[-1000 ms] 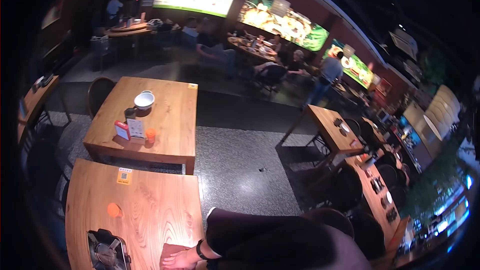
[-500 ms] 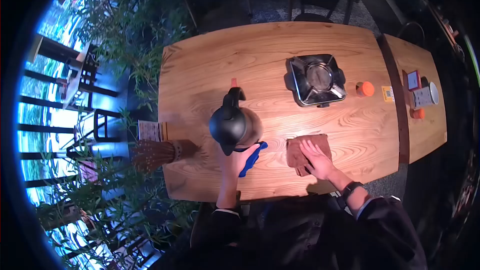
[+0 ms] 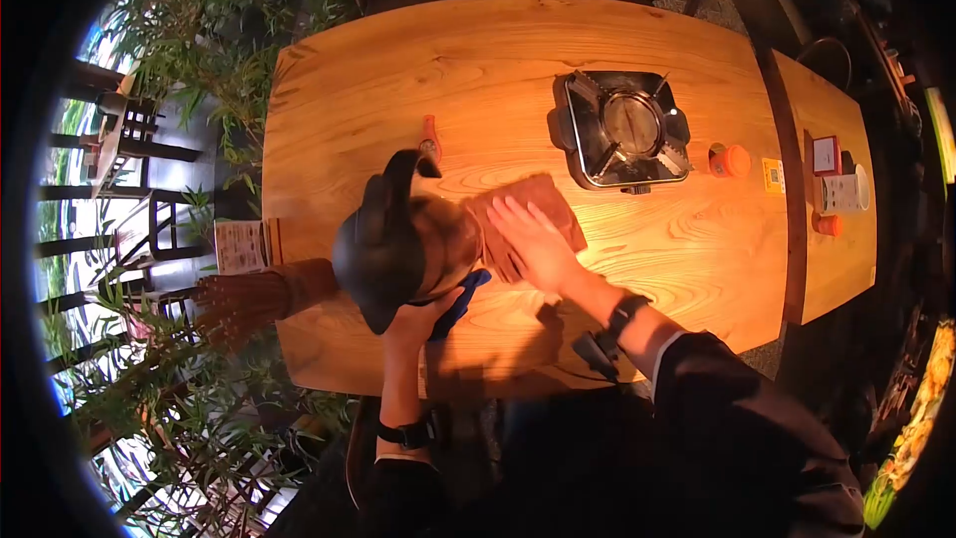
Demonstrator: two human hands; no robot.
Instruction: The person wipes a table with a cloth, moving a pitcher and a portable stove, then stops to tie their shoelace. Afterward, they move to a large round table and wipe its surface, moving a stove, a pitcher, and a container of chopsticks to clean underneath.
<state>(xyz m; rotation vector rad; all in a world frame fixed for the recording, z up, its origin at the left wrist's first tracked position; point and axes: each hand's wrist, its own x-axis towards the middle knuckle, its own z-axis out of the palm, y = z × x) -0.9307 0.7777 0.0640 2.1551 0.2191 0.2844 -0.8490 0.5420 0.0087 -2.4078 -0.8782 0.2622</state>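
My left hand is closed at the lower side of a pitcher with a black lid and see-through body, a blue cloth bunched at its thumb. Some of its fingers are hidden by the pitcher. The pitcher's curved handle points away from me; whether its base touches the table is hidden. Flat on a folded brown cloth lies my right hand, fingers stretched out. That cloth rests on the wooden table, right beside the pitcher's body.
A portable gas stove stands toward the far right, near an orange-capped jar. A brown holder full of thin sticks and a menu stand are at the left edge. A small red object lies beyond the pitcher.
My right hand has slid the brown cloth left and away from me, up to the pitcher. The pitcher and left hand appear further left, partly because the whole view has shifted.
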